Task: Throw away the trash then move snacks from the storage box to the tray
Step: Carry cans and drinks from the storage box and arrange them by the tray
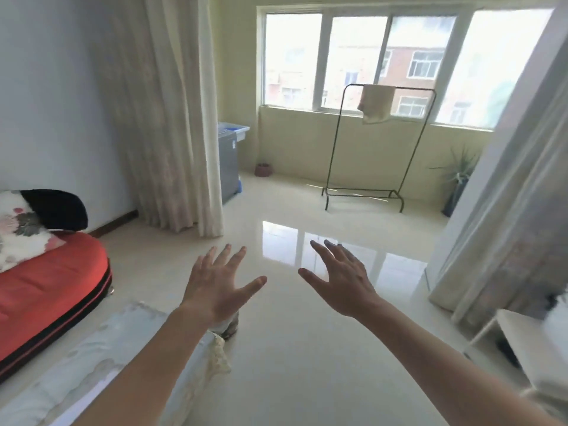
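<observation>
Bare forearms (147,364) reach forward over the glossy floor (292,348), ending in the left hand (215,290) and right hand (341,284), both with fingers spread wide, palms down, holding nothing and apart from each other. Well beyond them a grey container (229,167) with a blue-rimmed top stands beside the curtain (172,118), left of the clothes rack (378,149). Whether it is the storage box cannot be told, and it is far from either hand.
</observation>
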The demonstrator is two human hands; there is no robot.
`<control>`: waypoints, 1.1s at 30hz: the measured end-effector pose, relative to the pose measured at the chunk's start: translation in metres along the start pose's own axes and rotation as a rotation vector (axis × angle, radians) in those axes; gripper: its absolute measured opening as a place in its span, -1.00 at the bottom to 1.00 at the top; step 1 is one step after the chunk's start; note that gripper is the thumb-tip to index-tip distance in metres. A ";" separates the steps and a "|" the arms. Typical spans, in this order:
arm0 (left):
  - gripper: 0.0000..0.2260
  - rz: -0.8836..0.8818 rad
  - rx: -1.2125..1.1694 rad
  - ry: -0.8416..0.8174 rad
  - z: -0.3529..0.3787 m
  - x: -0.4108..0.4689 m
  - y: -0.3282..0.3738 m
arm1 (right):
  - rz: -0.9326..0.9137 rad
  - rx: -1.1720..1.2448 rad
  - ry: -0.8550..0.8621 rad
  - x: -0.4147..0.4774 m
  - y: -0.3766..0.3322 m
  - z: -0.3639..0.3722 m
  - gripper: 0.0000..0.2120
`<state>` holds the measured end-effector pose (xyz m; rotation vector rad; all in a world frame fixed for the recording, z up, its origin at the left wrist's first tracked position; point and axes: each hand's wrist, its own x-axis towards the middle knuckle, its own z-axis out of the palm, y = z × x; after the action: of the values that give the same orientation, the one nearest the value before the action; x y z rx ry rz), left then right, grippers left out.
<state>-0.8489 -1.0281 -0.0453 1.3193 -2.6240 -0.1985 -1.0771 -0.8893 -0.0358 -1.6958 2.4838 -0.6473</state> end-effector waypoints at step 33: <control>-0.05 0.901 -0.029 -0.175 0.178 0.104 0.703 | 0.810 -0.349 0.195 -0.246 0.572 -0.264 -0.27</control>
<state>-1.4982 -0.6891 -0.0604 0.0212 -3.0362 -0.2043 -1.5568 -0.4127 -0.0550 -0.5408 3.1971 -0.3006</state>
